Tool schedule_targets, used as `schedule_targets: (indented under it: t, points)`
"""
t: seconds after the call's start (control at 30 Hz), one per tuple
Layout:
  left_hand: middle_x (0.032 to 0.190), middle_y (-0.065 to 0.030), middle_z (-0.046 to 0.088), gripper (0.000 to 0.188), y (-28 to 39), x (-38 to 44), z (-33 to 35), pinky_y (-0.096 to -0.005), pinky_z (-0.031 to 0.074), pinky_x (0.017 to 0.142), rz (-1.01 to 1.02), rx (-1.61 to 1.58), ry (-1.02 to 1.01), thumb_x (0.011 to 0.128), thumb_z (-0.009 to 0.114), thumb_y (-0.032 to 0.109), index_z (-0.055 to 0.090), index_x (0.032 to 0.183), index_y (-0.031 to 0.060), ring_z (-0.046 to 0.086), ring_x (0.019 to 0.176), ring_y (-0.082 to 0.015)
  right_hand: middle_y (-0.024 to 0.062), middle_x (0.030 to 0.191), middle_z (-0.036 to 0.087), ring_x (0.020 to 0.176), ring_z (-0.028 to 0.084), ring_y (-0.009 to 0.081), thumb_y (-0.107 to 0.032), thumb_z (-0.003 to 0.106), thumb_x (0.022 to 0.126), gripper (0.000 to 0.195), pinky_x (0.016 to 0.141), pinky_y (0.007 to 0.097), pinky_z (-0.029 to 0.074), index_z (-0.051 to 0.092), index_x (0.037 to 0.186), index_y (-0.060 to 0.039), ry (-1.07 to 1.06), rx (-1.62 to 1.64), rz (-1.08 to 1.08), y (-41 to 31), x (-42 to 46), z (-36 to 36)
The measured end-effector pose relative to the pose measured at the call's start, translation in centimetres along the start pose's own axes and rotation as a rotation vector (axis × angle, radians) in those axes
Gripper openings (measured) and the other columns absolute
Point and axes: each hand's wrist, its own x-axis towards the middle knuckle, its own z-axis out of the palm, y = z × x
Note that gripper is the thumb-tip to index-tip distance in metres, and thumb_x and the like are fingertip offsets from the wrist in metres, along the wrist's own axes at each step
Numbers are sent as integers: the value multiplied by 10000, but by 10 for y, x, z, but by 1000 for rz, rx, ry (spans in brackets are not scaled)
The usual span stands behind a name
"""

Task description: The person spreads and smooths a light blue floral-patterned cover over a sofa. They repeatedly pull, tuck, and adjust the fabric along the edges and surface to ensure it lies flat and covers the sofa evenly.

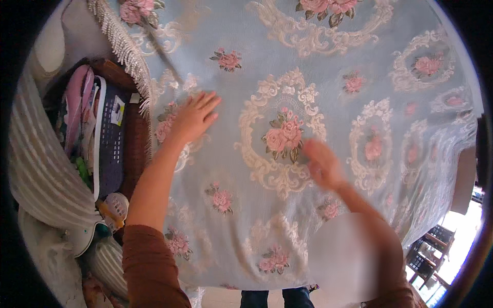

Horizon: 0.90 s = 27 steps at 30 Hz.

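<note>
A pale blue floral cloth (231, 161), woven with pink roses and cream scrollwork frames, spreads across most of the view. Flat on its left part lies my left hand (195, 117), palm down, fingers extended and slightly apart, gripping nothing. My right hand (321, 165) is over the middle of the cloth, at the lower right of the central rose medallion (284, 134). Motion blurs it; the thumb looks apart from the fingers and no object shows in it. Whether it touches the cloth is unclear. Shallow creases run through the fabric near the front.
Left of the cloth's tasselled edge (123, 50) stands a dark perforated plastic basket (111, 142) with a white rim, holding a pink item (77, 104) and other goods. Striped fabric (50, 154) bulges beside it. A dark rack (431, 246) stands at the lower right.
</note>
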Motion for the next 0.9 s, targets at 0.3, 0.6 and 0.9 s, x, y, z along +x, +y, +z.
schedule_targets:
  t: [0.3,0.6,0.9]
  points:
    - [1243,-96,472,388,-58,47,-8,-369,307,995,138,-29,102,857,447,123,460,1244,109,413,1154,-275,20,1345,384,1238,363,189,-170,384,867,414,1034,357,290,411,1275,-107,-330,-549,-680,151,169,-15]
    - [1246,-93,468,376,-39,36,21,-384,337,961,-4,91,106,858,440,130,461,1231,87,419,1152,-272,12,1330,397,1228,370,177,-99,483,795,463,1020,334,308,424,1254,-112,-259,-485,-571,146,157,21]
    - [1274,-111,443,387,39,47,30,-376,323,980,-119,-159,132,888,432,257,447,1245,108,402,1173,-292,110,1188,511,1092,482,286,-186,459,858,331,894,387,412,499,1157,-48,-22,-208,138,75,130,37]
